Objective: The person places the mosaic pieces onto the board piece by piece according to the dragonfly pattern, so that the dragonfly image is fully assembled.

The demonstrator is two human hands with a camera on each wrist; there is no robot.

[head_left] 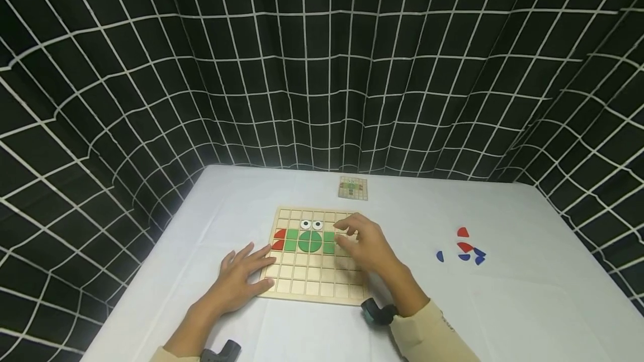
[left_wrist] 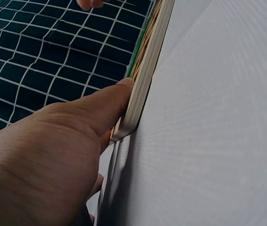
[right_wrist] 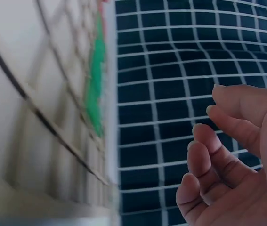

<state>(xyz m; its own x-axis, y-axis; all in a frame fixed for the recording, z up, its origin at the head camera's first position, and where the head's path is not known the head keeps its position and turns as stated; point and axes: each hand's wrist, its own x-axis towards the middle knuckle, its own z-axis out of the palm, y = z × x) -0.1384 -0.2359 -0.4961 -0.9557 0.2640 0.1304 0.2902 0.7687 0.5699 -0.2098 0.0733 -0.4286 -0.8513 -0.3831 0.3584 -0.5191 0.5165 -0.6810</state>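
Board (head_left: 314, 274) sits 6 o'clock in head view. Left hand (head_left: 238, 279) spread wide at its 8 o'clock edge; right hand (head_left: 369, 243) loosely bent over 3 o'clock side, nothing held afaict. Tip: steady board lightly, nudge green squares (head_left: 329, 247) flush imo.

Your grid board (head_left: 299, 275): matt wood, layered ply-like edge. Your green disc (head_left: 306, 246): smooth, matt-looking. Table cover (head_left: 412, 211): fine-woven matt cloth. Backdrop (head_left: 317, 38): rippled cloth. Your right sleeve (head_left: 427, 333): matt fabric. Your right wrist mount (head_left: 373, 314): looks like matt plastic.
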